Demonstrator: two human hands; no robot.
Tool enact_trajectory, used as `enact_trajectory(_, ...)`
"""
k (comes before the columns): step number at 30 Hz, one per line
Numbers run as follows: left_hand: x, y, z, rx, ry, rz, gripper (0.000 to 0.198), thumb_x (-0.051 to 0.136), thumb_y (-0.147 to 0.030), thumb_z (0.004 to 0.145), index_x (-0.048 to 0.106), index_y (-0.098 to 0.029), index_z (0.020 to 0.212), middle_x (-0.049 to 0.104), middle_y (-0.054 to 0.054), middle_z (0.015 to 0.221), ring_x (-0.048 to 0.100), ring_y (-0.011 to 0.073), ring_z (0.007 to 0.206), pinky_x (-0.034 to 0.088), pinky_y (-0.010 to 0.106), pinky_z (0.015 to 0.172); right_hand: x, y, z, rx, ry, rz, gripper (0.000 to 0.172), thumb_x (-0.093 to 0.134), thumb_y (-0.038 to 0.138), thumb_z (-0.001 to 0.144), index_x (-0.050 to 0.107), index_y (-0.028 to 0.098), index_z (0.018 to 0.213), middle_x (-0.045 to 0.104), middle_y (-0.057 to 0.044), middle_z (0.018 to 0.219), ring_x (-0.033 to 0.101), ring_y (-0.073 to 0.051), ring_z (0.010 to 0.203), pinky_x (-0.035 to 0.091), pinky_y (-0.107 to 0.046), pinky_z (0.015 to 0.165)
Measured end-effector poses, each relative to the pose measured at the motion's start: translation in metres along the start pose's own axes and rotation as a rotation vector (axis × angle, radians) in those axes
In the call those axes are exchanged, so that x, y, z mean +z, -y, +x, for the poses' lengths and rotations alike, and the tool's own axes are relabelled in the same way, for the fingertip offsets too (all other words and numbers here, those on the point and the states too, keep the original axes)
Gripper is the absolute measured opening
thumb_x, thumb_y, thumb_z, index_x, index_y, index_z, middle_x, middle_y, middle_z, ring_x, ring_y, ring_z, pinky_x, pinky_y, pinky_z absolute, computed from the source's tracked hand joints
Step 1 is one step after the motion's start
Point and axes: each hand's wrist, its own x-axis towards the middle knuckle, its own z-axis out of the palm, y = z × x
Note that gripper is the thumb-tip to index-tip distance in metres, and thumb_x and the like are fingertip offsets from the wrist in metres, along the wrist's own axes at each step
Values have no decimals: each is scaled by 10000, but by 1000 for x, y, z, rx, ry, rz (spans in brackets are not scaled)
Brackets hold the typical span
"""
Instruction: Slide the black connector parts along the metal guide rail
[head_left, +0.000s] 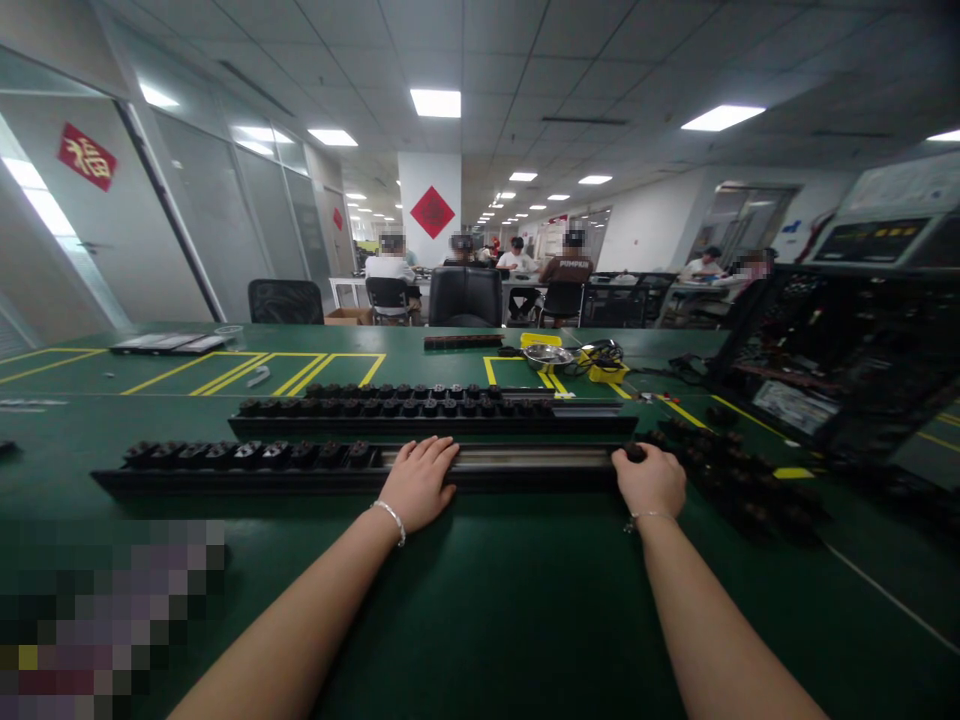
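Note:
A long black rail (525,481) with a bare metallic channel along its top lies across the green table in front of me. Several square black modules (274,452) sit in a row on its left part. My left hand (418,484) lies over the middle of the rail, fingers stretched out, beside the last module of that row. At the rail's right end, my right hand (654,478) is closed around a small black module (635,453), its lower part hidden by the fingers.
Behind lie more rails fitted with modules (390,408). A heap of loose black modules (739,470) is on the right, near an open computer case (832,350). A metal bowl (547,355) and cables (602,352) stand farther back. People sit at distant tables.

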Motion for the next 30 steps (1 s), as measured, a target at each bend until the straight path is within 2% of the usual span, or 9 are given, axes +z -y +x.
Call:
enact_trajectory(4, 0, 0, 0, 3, -6, -3, 553, 520, -353, 775, 403, -251, 1307, 444, 43, 1369, 358, 241, 1270, 261, 438, 1044, 0, -2, 2, 27, -6, 19, 450, 477, 416, 713, 641, 150, 1036, 573, -133, 978, 492, -266, 928, 405, -362, 799)
enact_trajectory(9, 0, 1, 0, 3, 2, -5, 560, 520, -350, 773, 401, -247, 1310, 441, 45, 1372, 353, 243, 1273, 258, 437, 1048, -2, -6, 5, 64, 27, 45, 450, 465, 428, 722, 638, 165, 1044, 566, -122, 979, 526, -240, 863, 423, -343, 745)
enact_trajectory(17, 0, 0, 0, -5, 9, -14, 556, 523, -344, 773, 406, -254, 1309, 446, 51, 1366, 358, 247, 1270, 253, 441, 1050, 0, -12, 10, 67, -3, 50, 446, 479, 420, 715, 645, 157, 1034, 557, -120, 969, 532, -233, 828, 428, -343, 738)
enact_trajectory(30, 0, 0, 0, -8, 17, -3, 562, 530, -338, 771, 397, -254, 1311, 437, 47, 1374, 349, 241, 1276, 242, 439, 1057, 4, -24, 22, 39, -50, 73, 435, 499, 386, 692, 659, 127, 1002, 543, -107, 837, 512, -247, 841, 415, -356, 809)
